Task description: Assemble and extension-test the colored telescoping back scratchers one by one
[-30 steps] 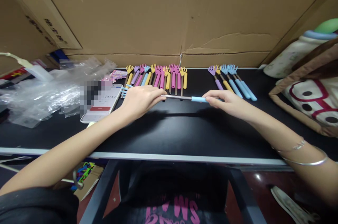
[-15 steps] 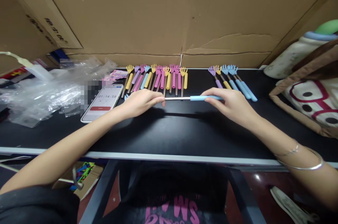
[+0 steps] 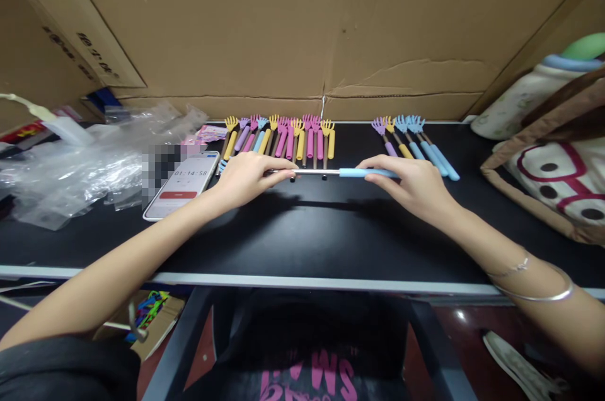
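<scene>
Blue sleeve point(image 3: 357, 173) and metal rod point(image 3: 317, 171) form the scratcher point(image 3: 331, 172) I watch from afar, lifted above the bench point(image 3: 331, 243) and stretched from 9 to 3 o'clock between the hands. At 9 o'clock the left hand point(image 3: 250, 178) has its fingers drawn in on the rod, and at 3 the right hand point(image 3: 411, 183) pinches the sleeve between thumb and fingers, a two-ended grip that I judge holds it level. Toward 11 a long row point(image 3: 290, 144) and toward 2 a smaller group point(image 3: 420, 159) lie prongs to 12, presumably leaving their handles nearest the hands.
</scene>
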Available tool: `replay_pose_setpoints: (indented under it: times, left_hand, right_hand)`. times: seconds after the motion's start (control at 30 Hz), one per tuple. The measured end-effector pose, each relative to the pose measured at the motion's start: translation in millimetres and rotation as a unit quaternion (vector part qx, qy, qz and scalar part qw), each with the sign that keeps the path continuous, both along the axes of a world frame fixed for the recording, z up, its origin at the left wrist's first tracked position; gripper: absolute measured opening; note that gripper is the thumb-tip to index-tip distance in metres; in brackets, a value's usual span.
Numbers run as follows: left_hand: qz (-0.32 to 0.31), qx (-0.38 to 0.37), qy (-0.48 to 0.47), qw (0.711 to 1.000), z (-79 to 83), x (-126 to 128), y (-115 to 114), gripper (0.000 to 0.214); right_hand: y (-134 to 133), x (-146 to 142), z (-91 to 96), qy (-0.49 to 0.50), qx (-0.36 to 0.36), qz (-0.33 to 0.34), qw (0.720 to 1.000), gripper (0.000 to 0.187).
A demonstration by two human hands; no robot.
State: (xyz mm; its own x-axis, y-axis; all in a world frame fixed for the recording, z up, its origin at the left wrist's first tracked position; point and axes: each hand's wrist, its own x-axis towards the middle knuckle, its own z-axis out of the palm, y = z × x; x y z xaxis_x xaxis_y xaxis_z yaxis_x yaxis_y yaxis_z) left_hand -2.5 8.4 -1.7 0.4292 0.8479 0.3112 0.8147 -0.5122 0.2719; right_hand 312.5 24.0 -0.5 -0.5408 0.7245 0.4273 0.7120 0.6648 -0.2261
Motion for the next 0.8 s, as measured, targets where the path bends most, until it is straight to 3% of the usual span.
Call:
replay_pose_setpoints:
  times: [0.27, 0.47, 0.8]
  left_hand:
    - [-0.014, 0.153, 0.041, 0.987, -2.5, -2.2, -1.5, 0.047]
    - [-0.048, 0.192, 0.08, 0.977, -3.3, 0.0, -3.3, 0.046]
    - [0.006, 0.095, 0.084, 0.992, 1.5, 3.4, -4.3, 0.036]
  right_hand:
    - [4.7, 2.9, 2.9, 0.025, -0.134, 0.043, 0.99, 0.04]
    - [9.3, 3.5, 2.9, 0.089, -0.368, 0.104, 0.92, 0.046]
    - [12.7, 1.8, 4.5, 0.135, -0.333, 0.057, 0.931, 0.045]
